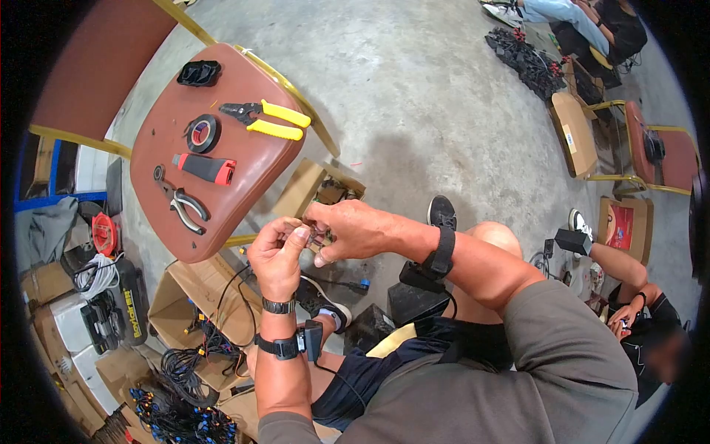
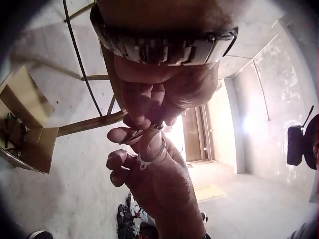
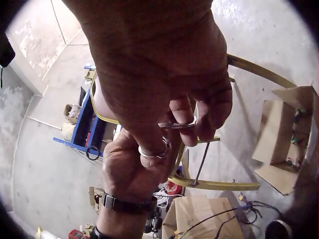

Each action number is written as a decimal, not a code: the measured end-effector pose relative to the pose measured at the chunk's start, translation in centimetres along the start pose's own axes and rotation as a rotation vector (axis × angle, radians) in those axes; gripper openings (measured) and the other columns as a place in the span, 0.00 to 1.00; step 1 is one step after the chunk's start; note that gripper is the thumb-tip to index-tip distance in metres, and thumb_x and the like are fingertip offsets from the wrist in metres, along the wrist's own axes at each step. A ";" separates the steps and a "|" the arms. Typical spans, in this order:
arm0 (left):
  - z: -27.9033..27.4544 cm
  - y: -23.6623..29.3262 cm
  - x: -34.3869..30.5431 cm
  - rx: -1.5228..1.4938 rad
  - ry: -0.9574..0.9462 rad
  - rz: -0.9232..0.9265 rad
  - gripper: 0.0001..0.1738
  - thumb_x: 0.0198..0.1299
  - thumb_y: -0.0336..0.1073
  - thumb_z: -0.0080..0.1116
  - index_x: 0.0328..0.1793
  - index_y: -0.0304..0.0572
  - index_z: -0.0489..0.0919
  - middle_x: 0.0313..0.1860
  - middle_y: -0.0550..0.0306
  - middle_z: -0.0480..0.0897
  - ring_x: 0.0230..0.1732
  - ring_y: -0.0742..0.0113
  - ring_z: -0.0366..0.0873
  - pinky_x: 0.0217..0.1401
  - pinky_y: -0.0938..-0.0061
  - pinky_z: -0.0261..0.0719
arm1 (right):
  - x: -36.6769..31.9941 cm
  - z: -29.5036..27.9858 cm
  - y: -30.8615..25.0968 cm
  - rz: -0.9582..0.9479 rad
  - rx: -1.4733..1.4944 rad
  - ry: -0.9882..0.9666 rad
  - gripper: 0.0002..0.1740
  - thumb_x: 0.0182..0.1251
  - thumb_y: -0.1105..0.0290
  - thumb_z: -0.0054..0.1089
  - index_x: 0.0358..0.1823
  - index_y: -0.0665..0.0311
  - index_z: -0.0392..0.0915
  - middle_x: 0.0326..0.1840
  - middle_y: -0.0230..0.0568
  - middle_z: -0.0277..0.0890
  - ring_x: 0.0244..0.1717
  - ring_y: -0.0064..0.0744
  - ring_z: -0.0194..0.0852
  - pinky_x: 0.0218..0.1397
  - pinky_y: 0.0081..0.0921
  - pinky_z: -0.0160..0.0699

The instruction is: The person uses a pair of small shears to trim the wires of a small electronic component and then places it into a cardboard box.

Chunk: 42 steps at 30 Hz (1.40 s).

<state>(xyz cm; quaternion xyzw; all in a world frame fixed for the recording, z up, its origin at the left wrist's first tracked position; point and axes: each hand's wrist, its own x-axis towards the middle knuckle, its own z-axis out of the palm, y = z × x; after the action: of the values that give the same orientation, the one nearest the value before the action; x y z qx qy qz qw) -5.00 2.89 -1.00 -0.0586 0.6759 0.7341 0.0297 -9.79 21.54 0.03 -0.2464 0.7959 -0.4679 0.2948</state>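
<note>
Just beyond the person's lap, the left hand (image 1: pixel 276 260) and right hand (image 1: pixel 353 228) meet, fingers bent and fingertips close together. Between them is a small, thin metal piece (image 1: pixel 316 235), too small to name. In the left wrist view the left hand (image 2: pixel 164 84) and the right hand (image 2: pixel 167 186) both pinch this metal piece (image 2: pixel 142 133); a thin pale loop (image 2: pixel 153 155) lies around a digit. The right wrist view shows the right hand (image 3: pixel 164 74) above the left hand (image 3: pixel 127 162), with the metal piece (image 3: pixel 177 125) at the fingertips, partly hidden.
On a brown chair seat (image 1: pixel 159 133) lie yellow-handled strippers (image 1: pixel 277 120), black tape (image 1: pixel 202 135), a red-black tool (image 1: pixel 205 168), pliers (image 1: pixel 181 203) and a black part (image 1: pixel 199 73). Below are an open small box (image 1: pixel 297 189), a carton with cables (image 1: pixel 177 296) and connectors (image 1: pixel 181 414). Other people sit rightward.
</note>
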 end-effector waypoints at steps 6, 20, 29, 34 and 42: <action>0.0 -0.4 0.0 0.013 0.000 0.001 0.07 0.62 0.23 0.63 0.45 0.32 0.81 0.34 0.58 0.83 0.32 0.74 0.78 0.37 0.78 0.78 | 0.0 0.2 0.5 -0.017 0.003 0.009 0.32 0.47 0.56 0.77 0.49 0.67 0.73 0.38 0.50 0.82 0.45 0.57 0.82 0.45 0.44 0.79; 0.2 -0.6 -0.1 -0.010 0.026 -0.016 0.08 0.60 0.22 0.64 0.46 0.32 0.81 0.34 0.58 0.84 0.32 0.74 0.80 0.37 0.78 0.79 | 0.2 0.9 0.9 -0.034 -0.042 0.044 0.31 0.48 0.57 0.75 0.49 0.67 0.73 0.37 0.54 0.82 0.44 0.59 0.81 0.45 0.46 0.79; 0.2 -0.4 -0.5 -0.009 0.062 0.025 0.06 0.58 0.22 0.65 0.42 0.32 0.83 0.35 0.63 0.83 0.34 0.80 0.77 0.39 0.83 0.77 | 0.2 0.4 -0.7 0.040 -0.022 0.023 0.29 0.47 0.62 0.75 0.46 0.68 0.72 0.37 0.52 0.81 0.41 0.56 0.81 0.43 0.44 0.78; -0.1 -0.4 -0.9 -0.020 0.075 0.064 0.06 0.59 0.23 0.66 0.42 0.33 0.83 0.34 0.64 0.83 0.32 0.80 0.75 0.36 0.82 0.76 | 0.3 0.4 -1.3 0.038 -0.033 0.004 0.31 0.46 0.60 0.78 0.47 0.69 0.73 0.36 0.50 0.81 0.41 0.54 0.82 0.43 0.43 0.78; -1.1 0.5 -1.6 -0.091 0.113 0.029 0.05 0.61 0.24 0.65 0.42 0.32 0.82 0.33 0.62 0.83 0.31 0.78 0.78 0.35 0.81 0.78 | 0.4 1.5 -3.2 0.020 0.016 0.027 0.30 0.48 0.63 0.78 0.50 0.67 0.73 0.37 0.50 0.81 0.42 0.50 0.83 0.44 0.40 0.79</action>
<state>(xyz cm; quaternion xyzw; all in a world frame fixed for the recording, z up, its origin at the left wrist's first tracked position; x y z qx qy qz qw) -3.37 1.78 -0.41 -0.0913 0.6433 0.7598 -0.0218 -8.66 18.92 2.22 -0.2297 0.7986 -0.4744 0.2905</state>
